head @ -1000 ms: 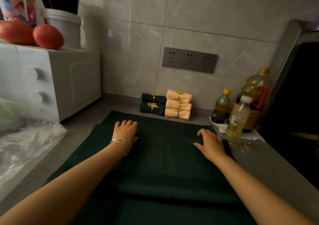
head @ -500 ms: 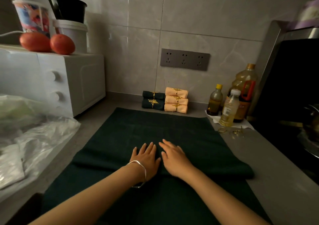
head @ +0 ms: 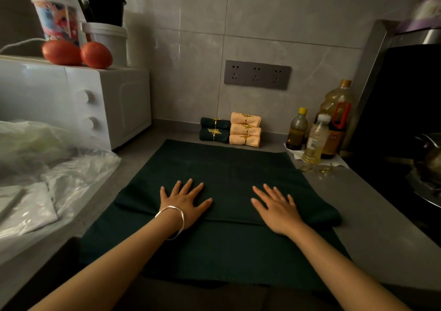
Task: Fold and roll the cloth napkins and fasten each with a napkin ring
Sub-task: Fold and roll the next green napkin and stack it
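Dark green napkin (head: 226, 172) lies folded, mostly flat.

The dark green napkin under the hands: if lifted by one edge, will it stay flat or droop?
Probably droop: the dark green napkin lies limp, with a soft rounded fold. Likely light: thin cloth. Pushed, it may bunch or slide on the smooth counter; the left hand and right hand lie flat on it.

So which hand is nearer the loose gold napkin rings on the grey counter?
Right. The right hand lies flat on the dark green cloth napkin, below-left of the loose gold napkin rings; the left hand rests further left.
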{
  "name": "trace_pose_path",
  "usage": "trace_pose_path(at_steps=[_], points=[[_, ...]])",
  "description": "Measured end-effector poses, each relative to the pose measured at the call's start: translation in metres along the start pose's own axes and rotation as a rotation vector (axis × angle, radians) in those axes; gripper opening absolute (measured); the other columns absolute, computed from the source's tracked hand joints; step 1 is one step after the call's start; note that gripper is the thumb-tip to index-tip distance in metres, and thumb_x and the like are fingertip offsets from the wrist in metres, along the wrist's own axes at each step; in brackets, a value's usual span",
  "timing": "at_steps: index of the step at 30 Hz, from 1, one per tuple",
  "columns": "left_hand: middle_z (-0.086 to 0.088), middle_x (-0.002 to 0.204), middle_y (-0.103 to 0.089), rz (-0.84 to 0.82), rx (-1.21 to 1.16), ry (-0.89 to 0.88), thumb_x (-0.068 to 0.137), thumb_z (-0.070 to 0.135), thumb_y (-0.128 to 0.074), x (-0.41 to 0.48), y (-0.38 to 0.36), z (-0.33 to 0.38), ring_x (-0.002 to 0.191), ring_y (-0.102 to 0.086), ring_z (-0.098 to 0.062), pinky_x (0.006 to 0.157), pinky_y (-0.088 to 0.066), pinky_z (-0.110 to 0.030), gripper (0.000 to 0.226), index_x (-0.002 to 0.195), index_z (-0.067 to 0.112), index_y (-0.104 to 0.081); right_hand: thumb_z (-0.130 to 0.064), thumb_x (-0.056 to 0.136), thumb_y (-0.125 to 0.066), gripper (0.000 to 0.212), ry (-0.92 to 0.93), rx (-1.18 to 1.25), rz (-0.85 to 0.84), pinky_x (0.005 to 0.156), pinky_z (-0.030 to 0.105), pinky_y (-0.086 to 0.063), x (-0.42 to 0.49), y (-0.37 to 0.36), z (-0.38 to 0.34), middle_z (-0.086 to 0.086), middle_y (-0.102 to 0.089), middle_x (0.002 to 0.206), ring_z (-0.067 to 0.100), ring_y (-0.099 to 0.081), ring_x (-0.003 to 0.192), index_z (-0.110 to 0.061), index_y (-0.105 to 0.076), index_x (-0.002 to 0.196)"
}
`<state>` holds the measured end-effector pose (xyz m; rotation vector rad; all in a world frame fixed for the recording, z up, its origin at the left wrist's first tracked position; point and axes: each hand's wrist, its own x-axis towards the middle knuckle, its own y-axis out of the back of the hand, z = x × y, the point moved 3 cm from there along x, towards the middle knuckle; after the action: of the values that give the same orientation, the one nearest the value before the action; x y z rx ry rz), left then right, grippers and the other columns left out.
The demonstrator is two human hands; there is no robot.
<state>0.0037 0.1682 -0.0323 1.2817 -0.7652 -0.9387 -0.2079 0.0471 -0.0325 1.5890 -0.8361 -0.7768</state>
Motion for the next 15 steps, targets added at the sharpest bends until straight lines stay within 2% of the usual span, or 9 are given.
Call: trace_pose_path(at_steps=[8, 15], points=[[0.006, 0.159, 0.003, -0.013, -0.006, 0.072, 0.085, 0.075, -0.019, -0.005, 0.006, -0.019, 0.146, 0.005, -0.024, 0.113, 0.005, -0.059, 0.072, 0.148, 0.043, -0.002, -0.058, 0.096, -0.012, 0.056, -0.129, -0.016, 0.003, 0.118, 0.041, -0.001, -0.019, 0.010, 0.072, -0.006, 0.003, 0.159, 0.016, 0.002, 0.146, -0.041, -0.003, 0.149], [0.005, 0.159, 0.003, -0.030, -0.030, 0.179, 0.085, 0.075, -0.020, -0.011, 0.013, -0.049, 0.145, 0.006, -0.029, 0.113, 0.004, -0.061, 0.075, 0.148, 0.041, -0.003, -0.058, 0.096, -0.010, 0.058, -0.150, -0.029, -0.013, 0.117, 0.042, 0.001, -0.028, 0.015, 0.082, -0.005, 0.004, 0.159, 0.016, 0.003, 0.146, -0.036, -0.001, 0.150]])
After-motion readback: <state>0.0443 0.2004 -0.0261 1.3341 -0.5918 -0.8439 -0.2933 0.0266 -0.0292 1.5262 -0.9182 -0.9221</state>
